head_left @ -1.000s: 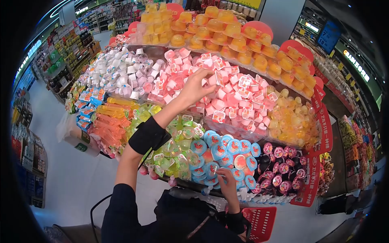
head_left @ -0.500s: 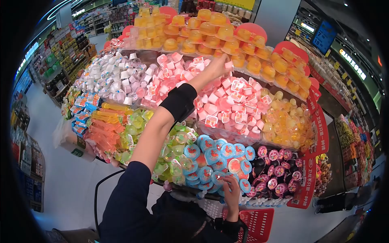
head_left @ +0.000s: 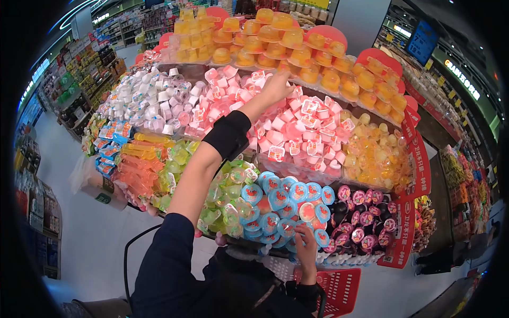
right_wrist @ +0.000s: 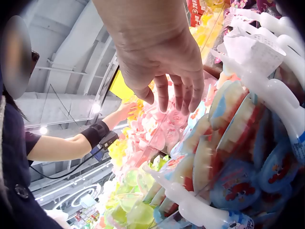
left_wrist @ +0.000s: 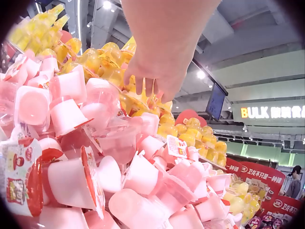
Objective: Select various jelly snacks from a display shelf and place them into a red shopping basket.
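Your left hand [head_left: 277,85] reaches far up the sloped display, over the back edge of the heap of pink jelly cups [head_left: 297,127], just below the row of orange jelly cups [head_left: 318,69]. In the left wrist view its fingers [left_wrist: 157,88] point down at the pink cups and nothing shows between them, though whether the tips touch a cup you cannot tell. Your outstretched forearm, with its black wrist strap [head_left: 228,135], crosses the green jelly cups [head_left: 228,196] and hides part of the pink heap.

Your right hand [head_left: 306,249] rests low at the front rim of the display, relaxed fingers lying on the blue-lidded jelly cups [head_left: 281,204]; the right wrist view shows them straight and holding nothing. Just beside them on the right sit dark cups with magenta lids [head_left: 363,222], and above those a pile of clear yellow jelly cups [head_left: 376,156]. White jelly cups [head_left: 146,100] fill the far left section, with orange jelly sticks [head_left: 140,169] below. A red basket [head_left: 339,289] stands under your right hand.
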Motion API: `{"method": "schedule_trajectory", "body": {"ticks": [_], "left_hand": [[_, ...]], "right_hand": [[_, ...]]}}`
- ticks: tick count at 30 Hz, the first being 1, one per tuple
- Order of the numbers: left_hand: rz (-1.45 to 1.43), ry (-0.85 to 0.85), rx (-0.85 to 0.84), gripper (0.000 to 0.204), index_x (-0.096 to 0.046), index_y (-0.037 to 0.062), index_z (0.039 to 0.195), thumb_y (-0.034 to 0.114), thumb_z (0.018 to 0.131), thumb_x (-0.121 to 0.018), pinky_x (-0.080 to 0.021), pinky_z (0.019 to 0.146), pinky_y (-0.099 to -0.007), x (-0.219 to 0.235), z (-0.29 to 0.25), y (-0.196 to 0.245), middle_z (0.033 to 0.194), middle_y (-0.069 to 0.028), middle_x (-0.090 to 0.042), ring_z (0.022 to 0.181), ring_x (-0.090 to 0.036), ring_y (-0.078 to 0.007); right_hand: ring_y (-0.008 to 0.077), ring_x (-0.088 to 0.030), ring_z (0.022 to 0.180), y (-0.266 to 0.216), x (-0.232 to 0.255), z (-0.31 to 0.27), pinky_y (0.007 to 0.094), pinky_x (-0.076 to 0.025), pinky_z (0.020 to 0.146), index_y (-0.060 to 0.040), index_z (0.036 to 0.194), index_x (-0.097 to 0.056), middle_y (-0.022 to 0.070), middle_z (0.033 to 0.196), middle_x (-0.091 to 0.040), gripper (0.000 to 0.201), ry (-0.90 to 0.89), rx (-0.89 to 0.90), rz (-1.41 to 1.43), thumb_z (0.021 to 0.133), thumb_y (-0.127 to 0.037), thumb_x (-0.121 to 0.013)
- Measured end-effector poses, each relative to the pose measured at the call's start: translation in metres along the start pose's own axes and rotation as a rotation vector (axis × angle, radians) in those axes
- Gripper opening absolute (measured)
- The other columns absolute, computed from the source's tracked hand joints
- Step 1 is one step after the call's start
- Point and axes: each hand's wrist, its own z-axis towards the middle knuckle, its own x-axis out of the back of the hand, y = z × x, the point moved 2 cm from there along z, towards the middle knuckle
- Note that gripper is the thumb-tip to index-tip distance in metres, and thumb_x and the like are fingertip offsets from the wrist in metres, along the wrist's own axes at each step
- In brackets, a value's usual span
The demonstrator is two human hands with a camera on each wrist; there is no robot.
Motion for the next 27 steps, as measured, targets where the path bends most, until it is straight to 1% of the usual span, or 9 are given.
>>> {"method": "schedule_trajectory", "body": {"ticks": [2, 5, 7, 11, 15, 21, 23, 25, 27], "left_hand": [[0.021, -0.005, -0.001, 0.035, -0.051, 0.0002, 0.096, 0.021, 0.07, -0.061, -0.043, 0.077, -0.0381, 0.005, -0.005, 0.002, 0.095, -0.0168, -0.056, 0.091, -0.053, -0.0319], [0.048, -0.022, 0.024, 0.033, -0.051, 0.0001, 0.095, 0.021, 0.071, -0.06, -0.042, 0.079, -0.038, 0.02, -0.015, 0.014, 0.096, -0.0168, -0.055, 0.093, -0.052, -0.0318], [0.07, 0.04, -0.044, 0.032, -0.05, 0.001, 0.094, 0.022, 0.071, -0.058, -0.042, 0.077, -0.04, 0.029, -0.022, 0.021, 0.093, -0.017, -0.054, 0.09, -0.051, -0.0326], [0.064, 0.058, -0.06, 0.031, -0.051, 0.0017, 0.094, 0.022, 0.071, -0.058, -0.041, 0.077, -0.0401, 0.044, -0.042, 0.033, 0.093, -0.0163, -0.054, 0.089, -0.051, -0.0326], [0.068, 0.097, -0.103, 0.029, -0.052, 0.0024, 0.095, 0.02, 0.072, -0.058, -0.041, 0.077, -0.0399, 0.069, -0.067, 0.058, 0.093, -0.0153, -0.055, 0.088, -0.052, -0.0315], [-0.017, 0.159, -0.097, 0.019, -0.055, 0.003, 0.091, 0.013, 0.075, -0.056, -0.042, 0.075, -0.036, 0.086, -0.149, 0.122, 0.089, -0.0121, -0.057, 0.086, -0.053, -0.0292], [-0.052, 0.12, -0.048, 0.021, -0.055, 0.0033, 0.094, 0.008, 0.074, -0.058, -0.041, 0.076, -0.0337, 0.088, -0.18, 0.14, 0.091, -0.0112, -0.057, 0.087, -0.054, -0.0267], [-0.077, 0.126, -0.018, 0.02, -0.055, 0.0022, 0.091, 0.008, 0.073, -0.058, -0.042, 0.073, -0.0345, 0.089, -0.21, 0.153, 0.088, -0.0117, -0.057, 0.084, -0.053, -0.0272], [-0.139, 0.113, 0.067, 0.021, -0.055, 0.0022, 0.092, 0.007, 0.072, -0.059, -0.042, 0.073, -0.0344, 0.096, -0.239, 0.171, 0.088, -0.0116, -0.057, 0.083, -0.054, -0.027]], "right_hand": [[0.0202, -0.054, 0.091, -0.006, 0.0, -0.001, 0.0275, -0.048, 0.073, 0.0001, 0.094, -0.056, 0.0118, 0.099, -0.052, 0.016, 0.008, -0.025, 0.075, 0.079, -0.002, -0.051], [0.0198, -0.054, 0.091, -0.009, 0.001, -0.003, 0.0272, -0.048, 0.072, -0.0001, 0.094, -0.055, 0.0116, 0.099, -0.052, 0.016, -0.018, 0.0, 0.069, 0.079, -0.002, -0.051], [0.0196, -0.054, 0.091, -0.008, 0.004, -0.004, 0.0271, -0.048, 0.072, -0.0003, 0.093, -0.056, 0.0114, 0.099, -0.052, 0.016, -0.019, 0.023, 0.057, 0.079, -0.002, -0.051], [0.0193, -0.054, 0.09, 0.002, 0.01, -0.012, 0.0267, -0.048, 0.071, -0.0009, 0.093, -0.056, 0.0113, 0.1, -0.052, 0.016, -0.038, 0.044, 0.052, 0.079, -0.003, -0.052], [0.0193, -0.054, 0.091, 0.004, 0.012, -0.019, 0.0269, -0.048, 0.071, -0.0015, 0.092, -0.056, 0.011, 0.102, -0.052, 0.014, -0.048, 0.084, 0.027, 0.078, -0.004, -0.053], [0.0187, -0.054, 0.09, 0.01, 0.028, -0.037, 0.0266, -0.047, 0.071, -0.0016, 0.091, -0.057, 0.0104, 0.101, -0.052, 0.014, -0.109, 0.054, 0.052, 0.078, -0.003, -0.053], [0.0185, -0.054, 0.09, 0.009, 0.033, -0.043, 0.0264, -0.047, 0.071, -0.0016, 0.091, -0.057, 0.0103, 0.1, -0.052, 0.014, -0.11, 0.063, 0.076, 0.078, -0.003, -0.053], [0.0186, -0.054, 0.09, 0.006, 0.037, -0.047, 0.0268, -0.046, 0.072, -0.0016, 0.091, -0.057, 0.01, 0.1, -0.052, 0.014, -0.136, 0.056, 0.088, 0.077, -0.003, -0.054], [0.0187, -0.054, 0.09, -0.001, 0.043, -0.049, 0.027, -0.046, 0.072, -0.0016, 0.091, -0.057, 0.01, 0.1, -0.052, 0.014, -0.157, 0.074, 0.095, 0.077, -0.002, -0.053]]}}
